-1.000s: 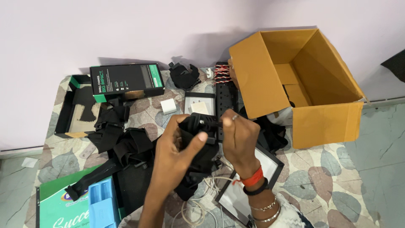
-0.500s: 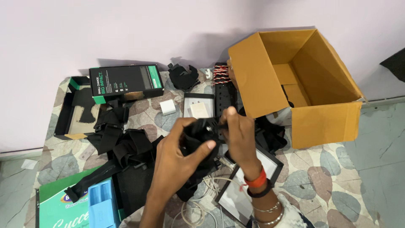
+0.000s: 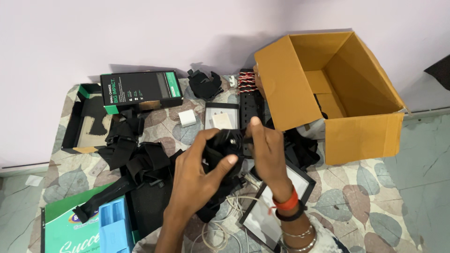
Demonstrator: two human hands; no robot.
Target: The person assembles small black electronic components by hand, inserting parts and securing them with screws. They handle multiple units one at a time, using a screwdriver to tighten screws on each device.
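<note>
My left hand [image 3: 199, 173] grips a black strap mount with a small camera-like fitting [image 3: 225, 149], thumb pressed across its front. My right hand [image 3: 267, 152], with a red thread and bangles on the wrist, pinches the fitting's right side near a screw knob. Both hands hold it above the leaf-patterned surface [image 3: 375, 197]. Black straps hang down from the mount over white cables [image 3: 220, 225].
An open cardboard box [image 3: 337, 93] stands at the right. A black-and-green carton [image 3: 140, 90], a black tray [image 3: 77, 124], black straps [image 3: 131, 154], a white charger [image 3: 187, 118], a black power strip [image 3: 247, 100], a blue holder [image 3: 112, 227] and a flat black frame [image 3: 262, 218] lie around.
My right hand shifted from above the fitting down onto its right side, fingers now closed around it. The left hand stayed put, tilting the mount slightly.
</note>
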